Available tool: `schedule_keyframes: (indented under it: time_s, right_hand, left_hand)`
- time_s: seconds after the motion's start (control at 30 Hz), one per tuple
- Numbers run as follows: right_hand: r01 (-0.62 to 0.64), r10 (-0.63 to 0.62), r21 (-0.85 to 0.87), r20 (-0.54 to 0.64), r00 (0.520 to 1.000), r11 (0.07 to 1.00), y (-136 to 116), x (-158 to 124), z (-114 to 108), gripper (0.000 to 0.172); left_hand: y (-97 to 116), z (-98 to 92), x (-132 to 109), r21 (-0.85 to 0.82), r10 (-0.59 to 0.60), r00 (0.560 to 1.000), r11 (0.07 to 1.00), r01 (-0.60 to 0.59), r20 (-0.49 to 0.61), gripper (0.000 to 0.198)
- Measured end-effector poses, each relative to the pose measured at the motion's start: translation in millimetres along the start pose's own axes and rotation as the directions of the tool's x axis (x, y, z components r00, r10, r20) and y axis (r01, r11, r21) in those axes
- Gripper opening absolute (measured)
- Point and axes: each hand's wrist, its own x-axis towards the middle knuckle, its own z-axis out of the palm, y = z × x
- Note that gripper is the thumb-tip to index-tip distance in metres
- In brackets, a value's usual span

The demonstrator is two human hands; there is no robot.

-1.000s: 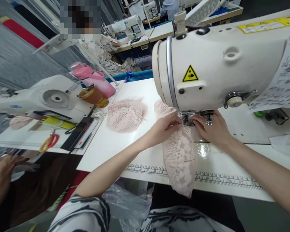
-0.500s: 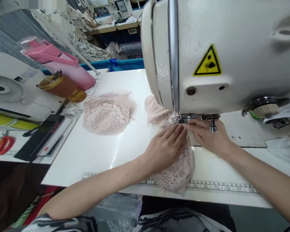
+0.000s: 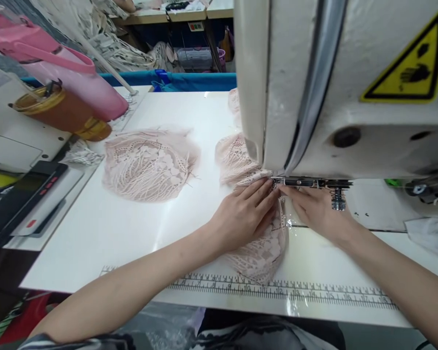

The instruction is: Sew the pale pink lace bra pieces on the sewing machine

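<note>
A pale pink lace piece (image 3: 264,253) lies under the sewing machine's presser foot (image 3: 276,181), part of it toward me and part behind the needle area. My left hand (image 3: 241,214) presses on it from the left, fingers together and tips close to the foot; its thumb is mostly hidden. My right hand (image 3: 319,211) is on the other side, its fingers closed at the lace edge beside the foot and partly covered by the machine's metal attachment (image 3: 314,183). A second lace piece (image 3: 149,167), rounded and with loose threads, rests to the left.
The sewing machine head (image 3: 299,87) fills the upper right, with a yellow warning sign (image 3: 410,63). A printed ruler (image 3: 263,290) runs along the front edge. At left stand a pink bottle (image 3: 73,82), an amber cup (image 3: 62,114) and a black control box (image 3: 29,199).
My view has moved closer to the machine, so its head looks larger. Both hands stay beside the presser foot on the lace, which has shifted slightly away from me.
</note>
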Motion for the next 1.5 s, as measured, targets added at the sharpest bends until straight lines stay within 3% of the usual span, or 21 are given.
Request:
schedule_keyframes:
  time_s: [0.3, 0.57, 0.77, 1.0, 1.13, 1.23, 1.33, 1.4, 1.5]
  right_hand:
    - [0.060, -0.061, -0.041, -0.035, 0.998, 0.997, -2.1, -2.3, -1.6, 0.030]
    - [-0.013, 0.010, -0.049, -0.074, 0.997, 0.999, 7.6, -12.9, 12.9, 0.028]
    - [-0.046, 0.047, -0.043, 0.008, 0.999, 0.998, 5.7, -11.6, 8.0, 0.027]
    - [0.133, -0.144, -0.225, -0.034, 0.989, 0.965, -0.9, -7.1, -6.0, 0.029]
    - [0.353, -0.390, -0.413, -0.006, 0.921, 0.840, -3.8, -6.3, -10.6, 0.030]
    - [0.506, -0.528, -0.357, 0.042, 0.848, 0.785, -3.9, -6.4, -10.9, 0.032]
    - [0.576, -0.575, -0.231, 0.077, 0.814, 0.784, -2.1, -6.9, -7.9, 0.032]
    - [0.571, -0.569, -0.196, 0.073, 0.819, 0.797, -0.4, -7.6, -6.2, 0.029]
    - [0.564, -0.559, -0.161, 0.079, 0.825, 0.810, 1.4, -9.2, -7.3, 0.022]
  left_hand:
    - [0.2, -0.1, -1.2, 0.013, 0.006, 1.000, 1.000, -0.006, 0.004, 0.035]
    - [0.2, -1.7, -0.6, -0.007, -0.008, 1.000, 1.000, 0.008, 0.017, 0.035]
    - [0.0, -2.3, -0.8, -0.018, -0.024, 0.999, 1.000, 0.025, 0.027, 0.036]
    - [1.4, -4.2, 0.6, 0.030, -0.003, 1.000, 1.000, 0.003, -0.008, 0.034]
    - [10.9, -23.1, 2.0, 0.111, 0.051, 0.998, 0.993, -0.047, -0.032, 0.025]
    - [22.1, -45.4, -5.0, 0.101, 0.235, 0.972, 0.967, -0.235, 0.014, 0.012]
    - [35.1, -61.4, -23.1, 0.101, 0.481, 0.868, 0.864, -0.493, 0.121, 0.009]
    - [44.1, -64.5, -38.6, 0.186, 0.498, 0.837, 0.821, -0.539, 0.227, 0.012]
    - [54.4, -61.7, -57.7, 0.288, 0.392, 0.882, 0.841, -0.458, 0.260, 0.018]
